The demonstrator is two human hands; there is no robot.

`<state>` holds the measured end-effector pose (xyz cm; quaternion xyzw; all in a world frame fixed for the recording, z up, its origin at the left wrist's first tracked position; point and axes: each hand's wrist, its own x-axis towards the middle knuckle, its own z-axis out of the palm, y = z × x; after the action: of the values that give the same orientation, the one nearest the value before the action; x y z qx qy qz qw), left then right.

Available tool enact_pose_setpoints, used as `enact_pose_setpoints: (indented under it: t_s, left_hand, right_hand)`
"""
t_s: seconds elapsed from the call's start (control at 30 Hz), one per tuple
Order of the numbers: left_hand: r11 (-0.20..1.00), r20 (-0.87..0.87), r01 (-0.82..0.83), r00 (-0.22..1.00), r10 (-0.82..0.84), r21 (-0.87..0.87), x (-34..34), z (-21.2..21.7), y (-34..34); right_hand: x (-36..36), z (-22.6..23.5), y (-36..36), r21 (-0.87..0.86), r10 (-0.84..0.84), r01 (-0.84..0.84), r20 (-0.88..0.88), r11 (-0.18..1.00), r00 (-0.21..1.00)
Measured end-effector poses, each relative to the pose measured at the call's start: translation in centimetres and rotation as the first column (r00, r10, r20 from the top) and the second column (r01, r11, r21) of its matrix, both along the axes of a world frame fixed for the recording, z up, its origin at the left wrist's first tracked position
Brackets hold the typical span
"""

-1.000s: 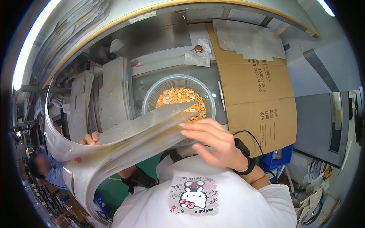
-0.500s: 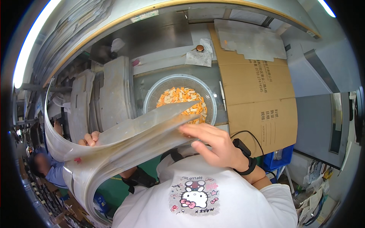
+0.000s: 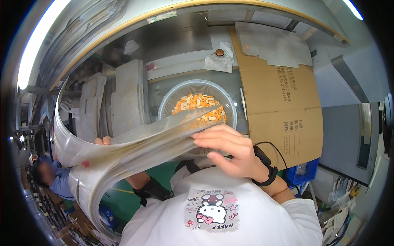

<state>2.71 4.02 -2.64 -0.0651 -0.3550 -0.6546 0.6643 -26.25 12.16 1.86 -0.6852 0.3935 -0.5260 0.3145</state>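
Note:
A stack of clear, flexible plastic sheets (image 3: 135, 151) bends in a deep curve across my front, its right ends fanned slightly apart. My left hand (image 3: 103, 140) grips the stack from its far side; only fingertips show over the edge, the rest hidden behind the sheets. At the right end, my right hand (image 3: 230, 148) rests its fingertips against the sheet edges, fingers stretched out and thumb apart. Under the sheets stands a round grey plastic basket (image 3: 163, 100), partly covered, holding many small orange and cream pieces (image 3: 197, 102).
A large cardboard sheet (image 3: 279, 123) covers the right of the bench, with a grey sheet (image 3: 275, 45) on it. Grey boards (image 3: 128, 98) stand at left. A white cloth (image 3: 217, 63) with a small round brown-topped object lies behind the basket. A blue bin (image 3: 301, 174) stands lower right.
The fanned sheets and right fingertips have lifted slightly at the right end. Fewer left fingertips show over the sheet edge. The whole view has shifted a little to the right.

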Motion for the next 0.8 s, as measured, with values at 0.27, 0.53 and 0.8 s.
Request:
enact_pose_setpoints:
  t_s: [0.27, 0.53, 0.8]
  left_hand:
    - [0.998, 0.008, -0.044, 0.999, 0.044, 0.034, -0.6, 0.7, 0.3]
    - [0.993, -0.044, -0.017, 0.999, 0.022, 0.113, -1.4, 1.6, 0.7]
    - [0.997, -0.014, 0.047, 0.999, -0.047, 0.055, -0.6, 1.0, 0.3]
  right_hand:
    - [-0.2, 0.3, 0.7, -0.204, -0.002, -0.001, -0.015, 0.979, 1.0]
    - [0.5, -0.3, 0.9, -0.171, -0.035, 0.028, -0.038, 0.985, 0.999]
    - [0.4, 0.3, 0.7, -0.168, -0.031, 0.018, -0.072, 0.986, 0.997]
